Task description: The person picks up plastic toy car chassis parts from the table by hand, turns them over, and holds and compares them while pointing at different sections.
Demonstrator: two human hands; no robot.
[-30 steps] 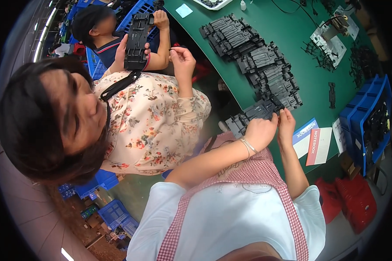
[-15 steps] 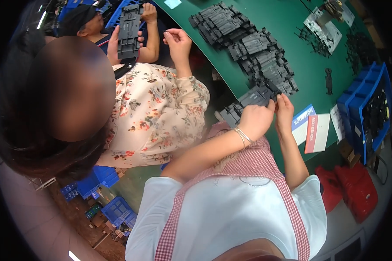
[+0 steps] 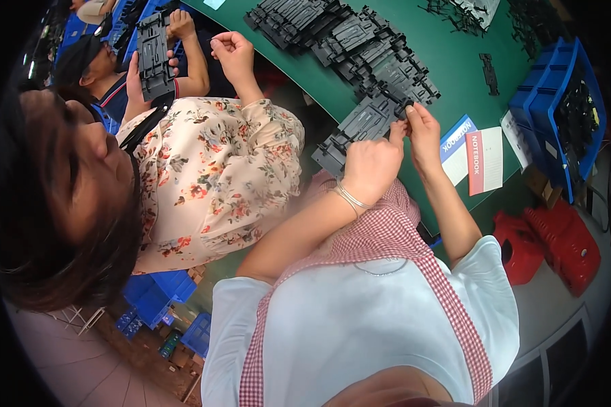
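A long black plastic frame (image 3: 360, 127) with ribs and slots lies slanted at the table's near edge, its upper end against a stack of like frames (image 3: 370, 51). My left hand (image 3: 372, 166), with silver bangles at the wrist, is closed at the frame's near side, thumb and finger pinching close to its right end. My right hand (image 3: 419, 132) pinches that same right end between thumb and forefinger. Whether a small piece sits between the fingertips is too small to tell.
On the green table (image 3: 448, 74) lie two notebooks (image 3: 485, 159), a single narrow black part (image 3: 489, 73) and heaps of small black parts (image 3: 455, 17). A blue crate (image 3: 543, 112) stands right. At left, a co-worker in a floral blouse (image 3: 210, 183) holds another black frame (image 3: 155, 57).
The whole view has shifted, so the table and frames sit further up and left. More of the held frame's face shows. Both my hands stay at its right end.
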